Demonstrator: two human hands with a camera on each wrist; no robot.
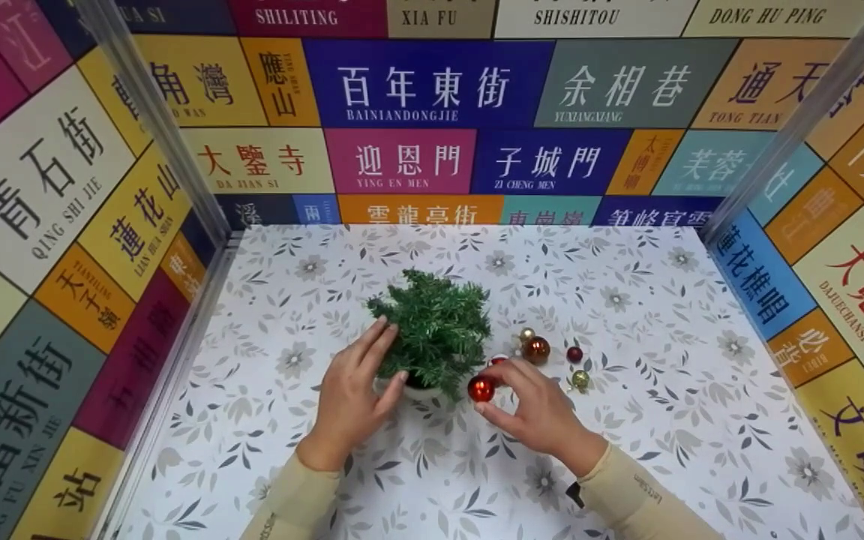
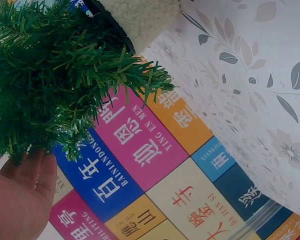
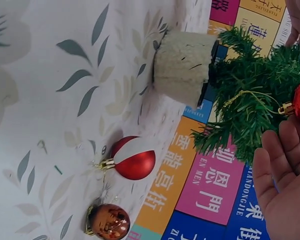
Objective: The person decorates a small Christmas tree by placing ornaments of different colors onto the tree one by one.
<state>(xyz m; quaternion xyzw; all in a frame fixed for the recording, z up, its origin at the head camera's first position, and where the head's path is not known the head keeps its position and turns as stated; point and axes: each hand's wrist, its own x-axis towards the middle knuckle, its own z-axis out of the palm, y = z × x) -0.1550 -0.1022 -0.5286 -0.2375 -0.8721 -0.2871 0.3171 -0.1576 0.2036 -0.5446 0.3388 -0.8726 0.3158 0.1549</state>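
Observation:
A small artificial Christmas tree [image 1: 436,322] stands upright on the table in a cream pot [image 3: 185,65]. My left hand [image 1: 355,390] rests against its left side, fingers extended at the branches. Between the thumb and fingers of my right hand [image 1: 541,412], a shiny red Christmas ball [image 1: 481,388] is pinched, close to the tree's right side. A gold cord [image 3: 250,94] loops from the ball's gold cap, overlapping the branches in the right wrist view. Beside the pot lies a red and white ball [image 3: 134,157], mostly hidden behind my right hand in the head view.
Right of the tree lie a copper-brown ball [image 1: 536,350], a small gold ball [image 1: 527,334], a small dark red ball [image 1: 574,354] and a yellow-green ball [image 1: 580,379]. Panels with printed signs [image 1: 424,82] wall in the back and both sides of the flower-patterned table [image 1: 289,442].

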